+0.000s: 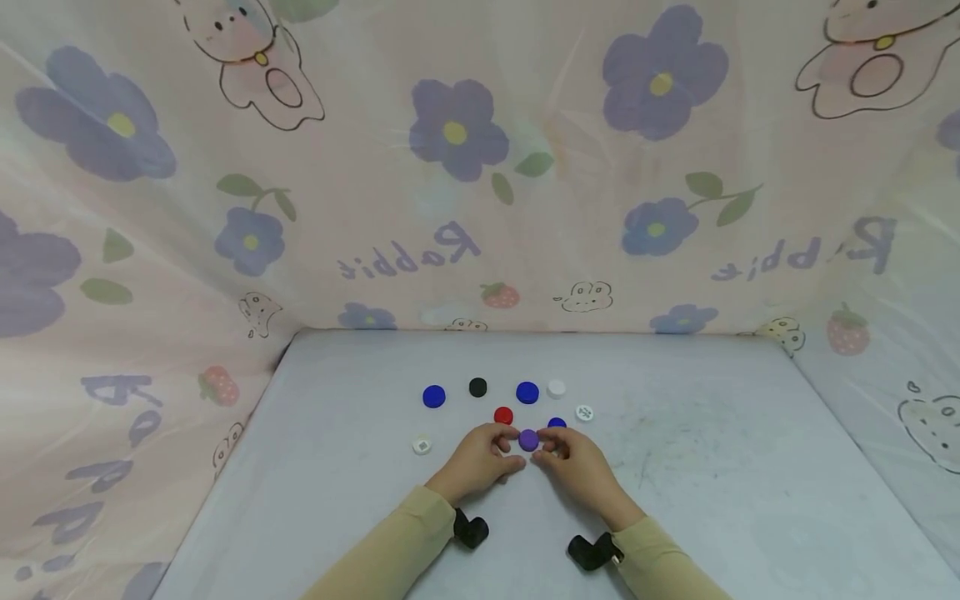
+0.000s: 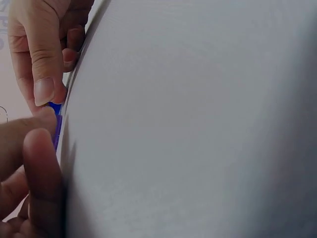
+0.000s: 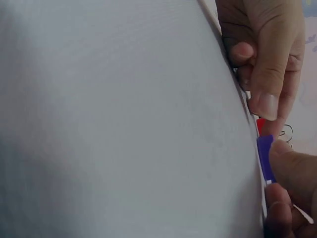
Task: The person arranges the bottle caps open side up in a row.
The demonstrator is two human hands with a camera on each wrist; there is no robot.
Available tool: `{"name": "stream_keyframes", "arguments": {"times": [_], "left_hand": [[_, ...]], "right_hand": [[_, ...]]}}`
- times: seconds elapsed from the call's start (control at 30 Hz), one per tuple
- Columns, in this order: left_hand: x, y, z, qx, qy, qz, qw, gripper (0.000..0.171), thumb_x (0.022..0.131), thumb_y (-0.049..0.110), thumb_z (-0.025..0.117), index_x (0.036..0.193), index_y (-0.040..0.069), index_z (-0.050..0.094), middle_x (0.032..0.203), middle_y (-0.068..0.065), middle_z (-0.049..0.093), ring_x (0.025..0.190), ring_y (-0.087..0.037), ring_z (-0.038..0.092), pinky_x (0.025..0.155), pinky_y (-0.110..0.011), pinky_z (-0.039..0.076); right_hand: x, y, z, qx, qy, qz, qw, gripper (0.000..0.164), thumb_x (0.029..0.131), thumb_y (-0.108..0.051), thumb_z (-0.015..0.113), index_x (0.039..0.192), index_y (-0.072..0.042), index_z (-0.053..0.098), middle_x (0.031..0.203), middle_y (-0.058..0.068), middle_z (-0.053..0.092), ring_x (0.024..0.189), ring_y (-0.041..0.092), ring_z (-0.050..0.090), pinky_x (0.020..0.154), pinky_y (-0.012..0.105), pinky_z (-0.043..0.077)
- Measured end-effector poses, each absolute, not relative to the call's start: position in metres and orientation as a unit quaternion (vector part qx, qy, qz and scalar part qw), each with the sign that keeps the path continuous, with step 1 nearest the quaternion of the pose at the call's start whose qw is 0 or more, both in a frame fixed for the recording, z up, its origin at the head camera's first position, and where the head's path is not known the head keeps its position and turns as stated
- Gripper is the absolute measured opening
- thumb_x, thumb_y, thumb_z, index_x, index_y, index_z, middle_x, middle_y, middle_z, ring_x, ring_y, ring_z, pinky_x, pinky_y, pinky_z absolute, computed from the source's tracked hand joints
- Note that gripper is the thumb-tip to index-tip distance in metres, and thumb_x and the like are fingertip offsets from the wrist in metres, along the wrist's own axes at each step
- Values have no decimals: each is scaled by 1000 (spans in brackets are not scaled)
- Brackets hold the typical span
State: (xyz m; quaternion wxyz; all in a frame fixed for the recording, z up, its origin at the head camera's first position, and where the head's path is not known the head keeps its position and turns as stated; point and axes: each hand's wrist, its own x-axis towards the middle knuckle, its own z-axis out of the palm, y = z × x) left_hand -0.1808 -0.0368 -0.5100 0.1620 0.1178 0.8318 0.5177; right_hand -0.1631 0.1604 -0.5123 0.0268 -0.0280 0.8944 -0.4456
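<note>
Both hands meet around a round purple cap (image 1: 528, 441). The left hand (image 1: 480, 457) holds its left edge at the fingertips, and the right hand (image 1: 581, 468) holds its right edge. The right wrist view shows the same purple cap (image 3: 265, 157) edge-on beside the right fingertips. From the left wrist, only a sliver of the purple cap (image 2: 59, 130) shows past the left fingers. A red cap (image 1: 503, 415) lies just beyond the left hand. Close to the right fingers is a blue cap (image 1: 557, 423), partly hidden by them.
Farther back lie a left blue disc (image 1: 434, 397), a black disc (image 1: 477, 387), another blue disc (image 1: 527, 392) and a plain white disc (image 1: 557, 388). Patterned white discs sit at left (image 1: 422, 446) and right (image 1: 584, 412). A printed curtain (image 1: 525, 250) borders the white table (image 1: 720, 500).
</note>
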Motion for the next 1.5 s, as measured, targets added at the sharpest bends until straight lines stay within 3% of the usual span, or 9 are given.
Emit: {"name": "stream_keyframes", "arguments": {"times": [0.4, 0.87, 1.1, 1.5], "left_hand": [[-176, -35, -504, 109, 841, 506, 158, 27, 85, 11, 75, 110, 9, 63, 92, -5, 53, 54, -12, 57, 52, -24, 45], [-179, -43, -508, 134, 813, 542, 164, 26, 87, 12, 73, 111, 13, 63, 88, 2, 59, 54, -11, 55, 51, -26, 46], [-176, -53, -509, 159, 825, 529, 120, 26, 88, 23, 74, 112, 19, 64, 88, 8, 62, 76, -9, 58, 69, -24, 49], [-174, -63, -501, 160, 822, 534, 116, 25, 89, 21, 72, 112, 18, 64, 93, 6, 62, 81, -11, 59, 73, -25, 50]], "right_hand": [[-161, 156, -514, -32, 908, -417, 27, 22, 81, -20, 80, 100, -18, 71, 81, -7, 57, 69, 13, 48, 58, 29, 40], [-164, 153, -509, -59, 895, -439, 41, 19, 86, -17, 75, 104, -18, 69, 84, -8, 61, 74, 12, 54, 66, 29, 45], [-162, 149, -504, -88, 874, -476, 44, 21, 89, -18, 72, 109, -20, 66, 87, -7, 63, 76, 13, 57, 67, 26, 49], [-160, 140, -503, -108, 869, -482, 26, 22, 89, -18, 71, 110, -21, 66, 85, -5, 59, 72, 14, 54, 61, 25, 46]]}}
